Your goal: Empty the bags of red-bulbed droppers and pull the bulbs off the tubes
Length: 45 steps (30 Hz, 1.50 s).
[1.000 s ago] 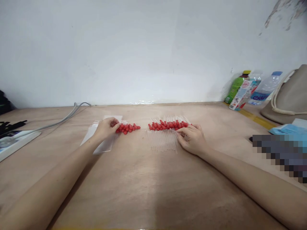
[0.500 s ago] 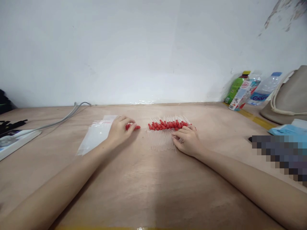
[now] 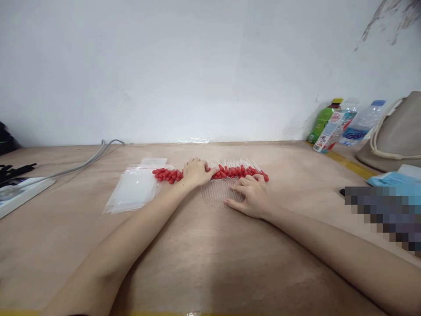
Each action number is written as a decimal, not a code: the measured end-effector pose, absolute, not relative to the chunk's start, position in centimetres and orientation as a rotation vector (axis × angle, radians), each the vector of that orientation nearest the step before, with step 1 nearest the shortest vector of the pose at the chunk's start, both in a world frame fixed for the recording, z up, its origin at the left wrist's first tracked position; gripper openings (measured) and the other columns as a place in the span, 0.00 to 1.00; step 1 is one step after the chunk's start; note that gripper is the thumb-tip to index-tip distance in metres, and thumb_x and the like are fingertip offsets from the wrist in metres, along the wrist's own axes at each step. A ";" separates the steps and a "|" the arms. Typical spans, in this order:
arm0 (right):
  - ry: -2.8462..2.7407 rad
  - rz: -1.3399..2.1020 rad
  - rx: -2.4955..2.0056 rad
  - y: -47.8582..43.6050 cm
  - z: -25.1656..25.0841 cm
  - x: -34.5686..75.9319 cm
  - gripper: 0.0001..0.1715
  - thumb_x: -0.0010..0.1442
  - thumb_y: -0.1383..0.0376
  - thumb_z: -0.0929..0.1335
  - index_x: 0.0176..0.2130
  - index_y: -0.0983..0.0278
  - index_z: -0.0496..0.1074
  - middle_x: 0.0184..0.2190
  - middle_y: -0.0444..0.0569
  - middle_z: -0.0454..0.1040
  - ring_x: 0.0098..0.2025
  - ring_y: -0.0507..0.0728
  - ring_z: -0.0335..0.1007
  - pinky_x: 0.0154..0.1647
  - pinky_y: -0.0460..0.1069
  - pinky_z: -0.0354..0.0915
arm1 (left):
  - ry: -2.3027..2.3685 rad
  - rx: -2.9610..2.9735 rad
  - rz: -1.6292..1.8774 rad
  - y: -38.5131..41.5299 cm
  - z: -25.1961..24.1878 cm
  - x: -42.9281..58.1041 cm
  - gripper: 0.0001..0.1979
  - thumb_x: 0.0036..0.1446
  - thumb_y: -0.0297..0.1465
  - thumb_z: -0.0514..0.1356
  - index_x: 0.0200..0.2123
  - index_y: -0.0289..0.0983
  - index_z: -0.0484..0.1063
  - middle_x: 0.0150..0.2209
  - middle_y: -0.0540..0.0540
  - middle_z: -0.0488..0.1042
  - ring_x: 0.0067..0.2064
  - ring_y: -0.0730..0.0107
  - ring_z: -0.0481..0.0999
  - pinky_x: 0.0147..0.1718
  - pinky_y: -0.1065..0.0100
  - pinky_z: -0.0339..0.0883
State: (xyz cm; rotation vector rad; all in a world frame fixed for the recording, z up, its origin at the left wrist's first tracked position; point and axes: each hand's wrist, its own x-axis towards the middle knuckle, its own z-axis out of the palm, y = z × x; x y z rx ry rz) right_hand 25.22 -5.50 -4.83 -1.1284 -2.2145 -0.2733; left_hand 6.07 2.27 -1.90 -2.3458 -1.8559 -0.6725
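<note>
fingers (image 3: 210, 170) rest on red-bulb droppers (image 3: 237, 171) beside bag (image 3: 133, 192)

1. Droppers (image 3: 241, 172): red bulbs, clear tubes.
2. Plastic bags (image 3: 133, 191): clear, thin red strip.
3. Table (image 3: 197, 254): light tan wood.
4. Bottle (image 3: 322, 119): green, yellow cap.
5. Wall (image 3: 197, 66): white.
6. Cable (image 3: 82, 166): grey.

A pixelated patch (image 3: 383, 215) is masking whatever is lying at the right of the tabletop (image 3: 210, 263). The left hand (image 3: 196, 172) is covering the middle of the row of red-bulbed droppers (image 3: 240, 171), hiding whether its fingers are pinching any. The right hand (image 3: 250, 197) is lying flat, concealing some glass stems. The tan bag (image 3: 394, 140) is running off the right edge. The labels on the bottles (image 3: 338, 125) are showing too small to read.
</note>
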 end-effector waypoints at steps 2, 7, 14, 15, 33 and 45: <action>-2.220 -0.253 -1.112 -5.5 -4.8 25.3 0.26 0.52 0.45 0.64 0.39 0.61 0.75 0.26 0.48 0.69 0.33 0.55 0.62 0.41 0.55 0.50 | -1.862 -2.336 -0.647 2.6 -2.2 6.2 0.22 0.50 0.50 0.53 0.24 0.36 0.72 0.34 0.39 0.70 0.44 0.50 0.66 0.43 0.51 0.58; -2.294 -0.219 -1.075 -5.7 -4.8 25.7 0.37 0.49 0.41 0.63 0.49 0.62 0.68 0.36 0.52 0.69 0.39 0.58 0.62 0.44 0.57 0.51 | -1.849 -2.308 -0.689 2.8 -2.8 6.3 0.17 0.52 0.41 0.52 0.24 0.35 0.73 0.36 0.36 0.71 0.45 0.48 0.66 0.43 0.50 0.58; -2.371 -0.305 -1.081 -4.7 -5.0 26.3 0.51 0.42 0.33 0.61 0.53 0.64 0.63 0.39 0.54 0.67 0.40 0.60 0.61 0.45 0.58 0.51 | -1.923 -2.230 -0.851 2.6 -2.3 6.3 0.13 0.51 0.37 0.53 0.21 0.36 0.71 0.33 0.40 0.71 0.42 0.53 0.68 0.40 0.55 0.61; -2.362 -0.332 -1.090 -4.5 -5.1 26.4 0.52 0.41 0.33 0.61 0.53 0.64 0.63 0.38 0.54 0.67 0.40 0.60 0.61 0.44 0.58 0.51 | -1.921 -2.221 -0.886 2.4 -2.1 6.1 0.13 0.51 0.36 0.53 0.21 0.36 0.71 0.33 0.40 0.71 0.41 0.55 0.68 0.40 0.56 0.61; -2.113 -0.508 -0.887 -4.7 -5.1 25.7 0.32 0.56 0.51 0.63 0.56 0.63 0.59 0.51 0.55 0.65 0.52 0.62 0.60 0.52 0.58 0.51 | -1.148 -2.567 -0.843 -5.1 -3.1 0.8 0.06 0.58 0.33 0.52 0.32 0.36 0.65 0.31 0.47 0.71 0.35 0.68 0.70 0.35 0.68 0.64; -2.199 -0.430 -0.816 -4.4 -5.3 25.1 0.10 0.59 0.60 0.64 0.36 0.57 0.74 0.43 0.44 0.74 0.50 0.57 0.64 0.55 0.59 0.46 | -0.840 -2.559 -1.024 -4.7 -3.8 2.1 0.13 0.54 0.37 0.58 0.40 0.35 0.68 0.39 0.43 0.74 0.42 0.64 0.70 0.41 0.62 0.62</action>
